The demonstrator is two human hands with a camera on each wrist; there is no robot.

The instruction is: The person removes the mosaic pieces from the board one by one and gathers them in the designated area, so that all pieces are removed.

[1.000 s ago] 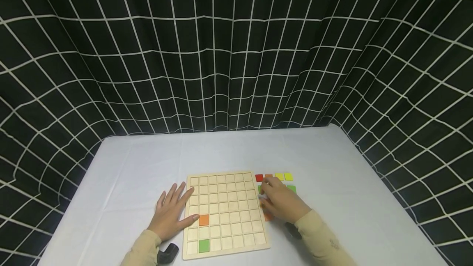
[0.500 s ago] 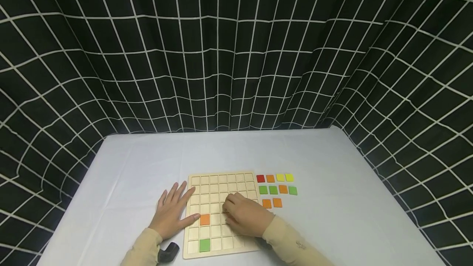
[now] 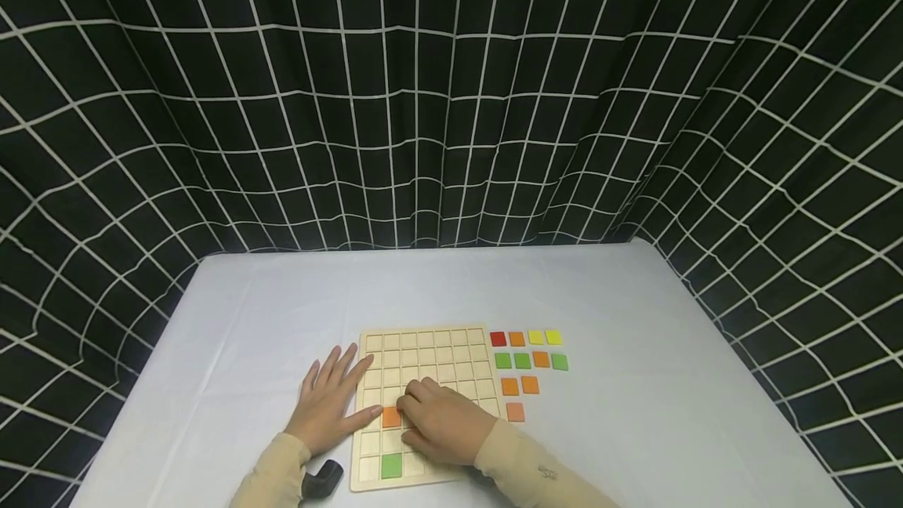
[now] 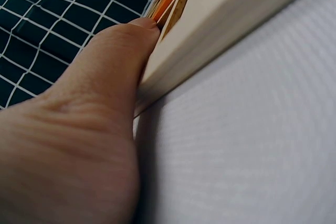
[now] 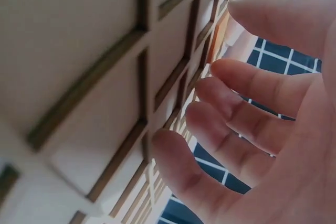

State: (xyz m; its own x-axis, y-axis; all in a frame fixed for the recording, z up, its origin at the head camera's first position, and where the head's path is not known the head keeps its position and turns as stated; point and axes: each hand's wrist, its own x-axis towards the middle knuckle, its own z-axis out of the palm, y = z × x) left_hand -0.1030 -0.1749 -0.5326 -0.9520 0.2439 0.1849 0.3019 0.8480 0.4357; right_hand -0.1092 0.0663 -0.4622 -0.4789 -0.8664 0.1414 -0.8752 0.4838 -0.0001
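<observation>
A pale wooden grid board (image 3: 451, 351) lies on the table with an orange tile (image 3: 391, 417) and a green tile (image 3: 391, 466) in its second column. My left hand (image 3: 328, 406) rests spread over the board's left edge, its thumb tip beside the orange tile. At that tile's right side is my right hand (image 3: 444, 418), palm over the board, with fingers loosely bent. In the right wrist view, thumb and index finger (image 5: 252, 80) stand apart, and the orange tile shows in the board beyond the gap. No separate tile shows between them; contact with the orange tile is unclear.
Right of the board several loose tiles lie in short rows: a red tile (image 3: 498, 339), yellow tiles (image 3: 553, 338), green tiles (image 3: 522, 361) and orange tiles (image 3: 510, 387). A white cloth covers the table (image 3: 635, 320). A black curtain with white grid lines (image 3: 423, 100) surrounds it.
My right hand has moved left from the loose tiles across the board to the orange tile's side, uncovering the loose rows. My left hand has stayed at the board's left edge.
</observation>
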